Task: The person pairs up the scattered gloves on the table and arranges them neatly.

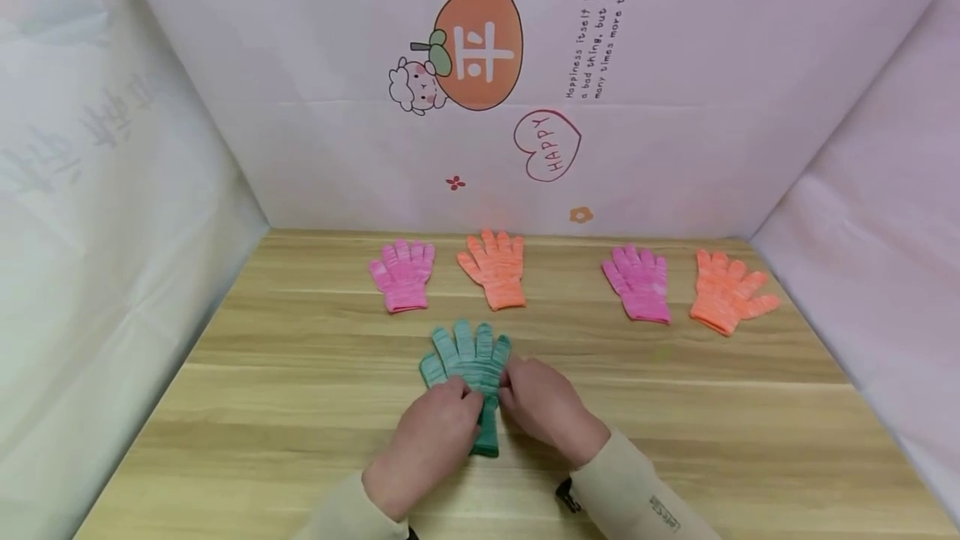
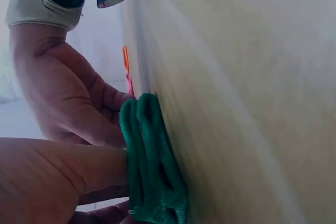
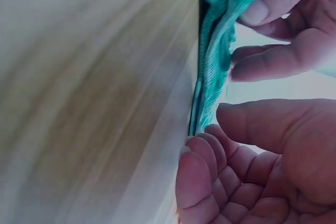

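A green knit glove (image 1: 467, 361) lies on the table in front of me, fingers pointing away, its darker cuff (image 1: 486, 438) towards me. My left hand (image 1: 438, 427) pinches its lower part between thumb and fingers. In the left wrist view, the green cuff (image 2: 152, 166) shows several folded layers beside the left thumb. At the glove's right edge is my right hand (image 1: 546, 403), its fingers loosely bent. In the right wrist view, the right fingertips (image 3: 197, 174) are right at the end of the green fabric (image 3: 212, 72), with the thumb apart from them.
Along the back of the wooden table (image 1: 285, 407) lie a pink glove (image 1: 407, 275) and an orange glove (image 1: 498, 270) at left. Another pink glove (image 1: 640, 285) and orange glove (image 1: 726, 293) lie at right. White printed sheeting (image 1: 337, 157) walls the back and sides.
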Available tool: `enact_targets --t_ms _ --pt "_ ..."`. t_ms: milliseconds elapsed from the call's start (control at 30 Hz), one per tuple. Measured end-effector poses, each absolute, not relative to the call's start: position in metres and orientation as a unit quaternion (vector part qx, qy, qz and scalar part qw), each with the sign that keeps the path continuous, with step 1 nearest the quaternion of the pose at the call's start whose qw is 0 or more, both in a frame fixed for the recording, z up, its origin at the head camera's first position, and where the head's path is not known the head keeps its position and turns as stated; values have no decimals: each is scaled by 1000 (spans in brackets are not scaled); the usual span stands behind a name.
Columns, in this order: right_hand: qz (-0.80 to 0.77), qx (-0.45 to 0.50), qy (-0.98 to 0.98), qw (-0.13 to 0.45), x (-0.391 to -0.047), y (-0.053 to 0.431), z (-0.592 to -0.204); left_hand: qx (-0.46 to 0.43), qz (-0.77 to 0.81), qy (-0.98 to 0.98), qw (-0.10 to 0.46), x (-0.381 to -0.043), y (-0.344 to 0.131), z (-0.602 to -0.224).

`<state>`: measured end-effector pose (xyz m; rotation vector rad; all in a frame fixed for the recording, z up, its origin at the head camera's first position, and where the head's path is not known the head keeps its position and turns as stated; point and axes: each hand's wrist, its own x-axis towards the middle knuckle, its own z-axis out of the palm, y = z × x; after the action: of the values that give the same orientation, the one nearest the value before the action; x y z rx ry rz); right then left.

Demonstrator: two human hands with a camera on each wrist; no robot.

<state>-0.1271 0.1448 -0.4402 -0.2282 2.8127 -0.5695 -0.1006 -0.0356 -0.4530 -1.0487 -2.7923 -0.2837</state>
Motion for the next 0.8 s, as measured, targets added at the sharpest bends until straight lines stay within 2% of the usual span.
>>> enact_targets --t_ms 533,800 --pt "-207 -130 961 132 -111 134 -446 -313 -131 -940 39 -98 -42 -459" --pt "-186 -120 964 147 -112 123 -448 -317 -125 -938 72 -95 -49 -461"
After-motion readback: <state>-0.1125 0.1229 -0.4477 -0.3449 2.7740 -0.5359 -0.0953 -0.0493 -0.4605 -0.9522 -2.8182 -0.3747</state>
